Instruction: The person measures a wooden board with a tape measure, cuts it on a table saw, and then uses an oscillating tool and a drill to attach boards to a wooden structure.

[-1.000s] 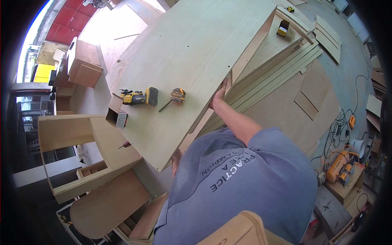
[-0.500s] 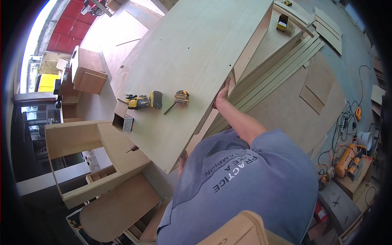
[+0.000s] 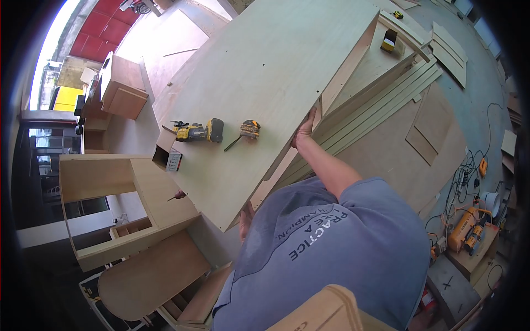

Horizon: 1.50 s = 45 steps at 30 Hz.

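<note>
A large pale plywood cabinet [image 3: 265,105] lies broad face up in front of me, its open side towards my body. My right hand [image 3: 305,132] is closed on its near edge, the fingertips partly hidden inside. Near the lower corner, my left hand [image 3: 246,220] holds the same edge, mostly covered by the panel and my shirt. On the panel rest a yellow-black cordless drill [image 3: 200,131], a tape measure [image 3: 250,129] with a dark pencil-like stick [image 3: 232,144] beside it, and an open small cardboard box [image 3: 167,154] at the far edge.
Long plywood strips [image 3: 375,107] and a sheet [image 3: 397,154] lie to the right. An orange air compressor [image 3: 464,229] and tangled cables [image 3: 468,176] are farther right. Unfinished cabinet frames [image 3: 160,187] stand on the left. Another tape measure [image 3: 389,41] rests at upper right.
The view has shifted slightly, moving the cabinet and surroundings a little in the frame. Both hands keep their places on the cabinet edge.
</note>
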Available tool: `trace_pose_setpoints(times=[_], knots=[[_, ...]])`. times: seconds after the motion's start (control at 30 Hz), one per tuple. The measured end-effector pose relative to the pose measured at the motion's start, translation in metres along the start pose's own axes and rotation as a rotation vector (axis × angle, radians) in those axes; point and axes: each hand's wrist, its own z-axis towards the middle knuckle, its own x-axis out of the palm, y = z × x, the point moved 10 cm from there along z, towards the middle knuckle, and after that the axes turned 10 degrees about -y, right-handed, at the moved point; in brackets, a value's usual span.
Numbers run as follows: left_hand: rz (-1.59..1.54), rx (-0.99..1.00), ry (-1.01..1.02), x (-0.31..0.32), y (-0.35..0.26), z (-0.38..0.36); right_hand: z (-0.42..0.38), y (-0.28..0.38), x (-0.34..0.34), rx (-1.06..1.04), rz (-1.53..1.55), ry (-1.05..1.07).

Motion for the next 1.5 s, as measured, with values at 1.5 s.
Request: trace_pose_setpoints(times=[1.5], knots=[[-0.161,0.07,-0.071,-0.011,-0.005,-0.014,-0.035,0.008,0.033,-0.163,-0.408,0.11]])
